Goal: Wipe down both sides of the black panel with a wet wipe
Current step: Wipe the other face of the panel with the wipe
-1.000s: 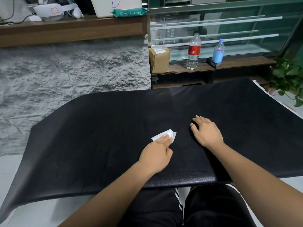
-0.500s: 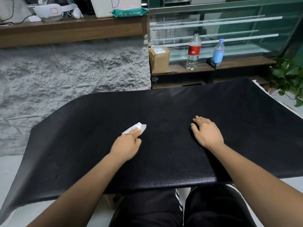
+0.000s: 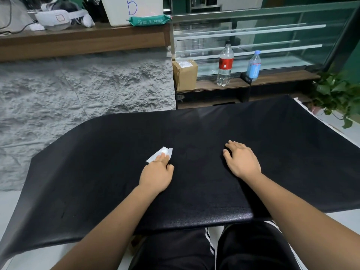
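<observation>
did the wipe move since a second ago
Yes. The wet wipe slid left across the black panel, away from the right hand, which stayed put.

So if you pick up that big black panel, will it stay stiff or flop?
Probably it bends: the black panel droops toward the floor at its left end. It likely isn't heavy, since it seems to rest across the person's lap. Its grainy surface probably grips rather than slips.
</observation>
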`<state>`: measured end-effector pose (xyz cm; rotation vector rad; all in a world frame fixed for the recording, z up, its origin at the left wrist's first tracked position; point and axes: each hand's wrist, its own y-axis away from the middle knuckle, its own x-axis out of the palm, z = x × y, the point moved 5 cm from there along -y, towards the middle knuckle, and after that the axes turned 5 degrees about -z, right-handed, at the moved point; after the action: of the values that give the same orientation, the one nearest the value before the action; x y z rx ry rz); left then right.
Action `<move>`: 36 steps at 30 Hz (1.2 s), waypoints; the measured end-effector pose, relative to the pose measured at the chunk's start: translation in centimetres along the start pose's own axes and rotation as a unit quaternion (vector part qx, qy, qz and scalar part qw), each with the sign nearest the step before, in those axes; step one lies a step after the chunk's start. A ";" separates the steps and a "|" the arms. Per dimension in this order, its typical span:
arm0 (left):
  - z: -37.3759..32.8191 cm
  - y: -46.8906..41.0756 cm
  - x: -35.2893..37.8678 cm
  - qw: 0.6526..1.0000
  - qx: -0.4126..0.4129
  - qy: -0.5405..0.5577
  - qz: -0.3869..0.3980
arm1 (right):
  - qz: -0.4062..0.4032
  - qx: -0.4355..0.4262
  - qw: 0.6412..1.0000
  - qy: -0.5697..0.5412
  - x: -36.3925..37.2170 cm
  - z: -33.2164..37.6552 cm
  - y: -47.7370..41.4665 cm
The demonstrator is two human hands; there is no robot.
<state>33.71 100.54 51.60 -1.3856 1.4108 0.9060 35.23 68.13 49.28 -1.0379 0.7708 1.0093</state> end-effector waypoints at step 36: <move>3.7 -3.5 -1.8 1.000 -0.016 -0.015 0.017 | -0.013 0.002 1.000 -0.022 -0.2 0.1 0.1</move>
<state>37.44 104.26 52.54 -1.3703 1.4068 0.9718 35.02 68.16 49.46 -1.0161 0.7205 1.0046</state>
